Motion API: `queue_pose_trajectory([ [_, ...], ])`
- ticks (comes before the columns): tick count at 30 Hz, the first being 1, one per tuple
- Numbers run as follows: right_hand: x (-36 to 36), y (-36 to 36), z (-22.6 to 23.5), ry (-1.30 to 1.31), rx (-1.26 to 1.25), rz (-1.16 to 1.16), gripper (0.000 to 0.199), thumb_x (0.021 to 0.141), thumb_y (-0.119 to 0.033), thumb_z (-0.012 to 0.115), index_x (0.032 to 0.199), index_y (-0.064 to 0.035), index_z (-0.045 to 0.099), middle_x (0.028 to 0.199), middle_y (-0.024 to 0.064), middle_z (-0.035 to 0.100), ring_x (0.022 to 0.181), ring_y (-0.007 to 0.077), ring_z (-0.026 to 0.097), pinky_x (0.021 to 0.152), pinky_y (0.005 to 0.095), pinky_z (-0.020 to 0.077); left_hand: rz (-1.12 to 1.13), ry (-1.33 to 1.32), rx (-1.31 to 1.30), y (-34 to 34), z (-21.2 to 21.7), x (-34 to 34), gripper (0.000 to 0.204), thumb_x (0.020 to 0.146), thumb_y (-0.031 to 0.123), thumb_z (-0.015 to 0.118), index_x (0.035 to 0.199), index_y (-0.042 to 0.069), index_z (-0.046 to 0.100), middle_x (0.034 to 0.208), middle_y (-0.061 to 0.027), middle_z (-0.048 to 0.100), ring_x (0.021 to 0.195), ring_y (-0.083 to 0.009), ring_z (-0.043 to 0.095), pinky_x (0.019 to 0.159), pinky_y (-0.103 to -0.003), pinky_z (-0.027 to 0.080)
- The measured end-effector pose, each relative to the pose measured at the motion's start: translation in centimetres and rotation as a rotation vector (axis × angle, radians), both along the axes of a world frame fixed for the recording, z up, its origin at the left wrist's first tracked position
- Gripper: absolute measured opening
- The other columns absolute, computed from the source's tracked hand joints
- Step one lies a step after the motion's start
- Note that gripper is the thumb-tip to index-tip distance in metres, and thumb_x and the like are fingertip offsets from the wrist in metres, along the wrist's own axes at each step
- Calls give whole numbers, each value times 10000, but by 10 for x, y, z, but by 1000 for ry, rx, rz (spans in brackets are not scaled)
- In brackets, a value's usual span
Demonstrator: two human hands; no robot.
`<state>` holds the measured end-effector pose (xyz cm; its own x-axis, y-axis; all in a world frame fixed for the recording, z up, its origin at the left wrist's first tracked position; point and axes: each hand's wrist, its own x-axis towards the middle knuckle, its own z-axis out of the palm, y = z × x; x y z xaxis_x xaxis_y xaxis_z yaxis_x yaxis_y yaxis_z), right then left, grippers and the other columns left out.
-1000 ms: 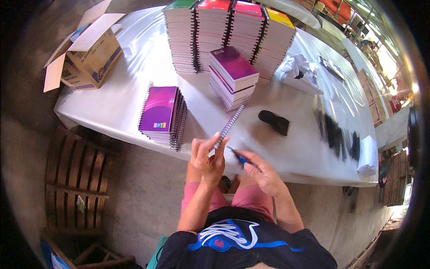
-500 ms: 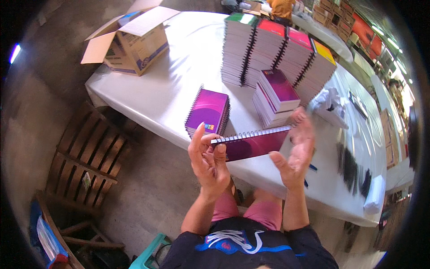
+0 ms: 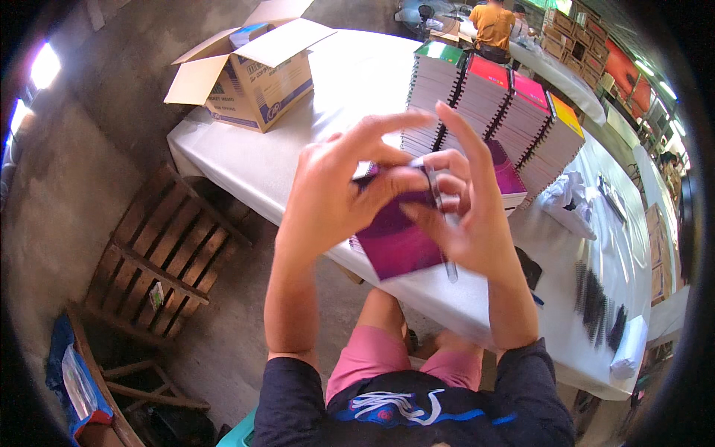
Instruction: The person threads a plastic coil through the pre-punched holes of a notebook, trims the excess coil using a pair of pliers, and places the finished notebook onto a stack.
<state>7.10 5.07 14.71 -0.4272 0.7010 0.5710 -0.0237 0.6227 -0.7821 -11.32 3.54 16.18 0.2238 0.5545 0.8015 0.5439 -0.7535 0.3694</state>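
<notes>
Between my hands, above the table's near edge, is a purple notebook (image 3: 406, 242), tilted with its cover toward me. My left hand (image 3: 331, 186) grips its upper left part, thumb across the cover. At the opposite edge my right hand (image 3: 473, 205) has its thumb on the cover and its other fingers curled, except the raised index finger. A thin greyish strip, seemingly the spiral binding (image 3: 450, 270), shows along that edge; blur hides its detail. Behind my right hand stands a stack of purple notebooks (image 3: 508, 170). My left hand and the held notebook mostly cover another purple stack.
Tall stacks of spiral notebooks with green (image 3: 441, 52), red, pink and yellow (image 3: 566, 119) covers stand behind. An open carton (image 3: 272, 89) is at the table's far left. Black coils (image 3: 593, 298) and a plastic bag (image 3: 570, 201) lie right. A wooden slatted chair (image 3: 167, 253) stands left.
Both hands have risen and come closer together with the notebook, which has turned so its cover faces me. My right hand has closed onto its edge. The view has shifted slightly.
</notes>
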Motion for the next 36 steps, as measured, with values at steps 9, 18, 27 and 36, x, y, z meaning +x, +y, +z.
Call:
queue_pose_trajectory([
  [9,-14,98,-107,-40,-378,-250,447,772,-123,740,1171,-2,580,998,114,630,762,166,644,663,269,534,273,-864,-523,27,-163,18,576,979,450,415,1269,-36,521,1259,-191,555,1183,-254,507,1004,-358,376],
  [18,-15,95,-132,-591,75,-586,510,797,-513,649,1129,-127,634,1145,83,537,1099,280,495,889,468,392,386,-983,-425,33,-189,36,376,985,284,471,1116,-26,638,1188,-165,606,1060,-214,582,931,-316,437],
  [27,157,148,-69,-785,-75,-1107,569,766,-507,677,1145,-84,635,1086,116,635,1027,322,575,874,453,451,504,-944,-352,19,-167,30,358,953,220,524,1256,30,544,1204,-169,571,1075,-247,558,985,-368,387],
  [36,182,141,-76,-773,-176,-1033,393,720,-410,753,928,-80,700,851,153,691,814,303,675,724,392,502,75,-404,148,-30,-101,101,447,875,161,582,1257,-33,452,1319,-198,423,1231,-291,427,1005,-400,376],
])
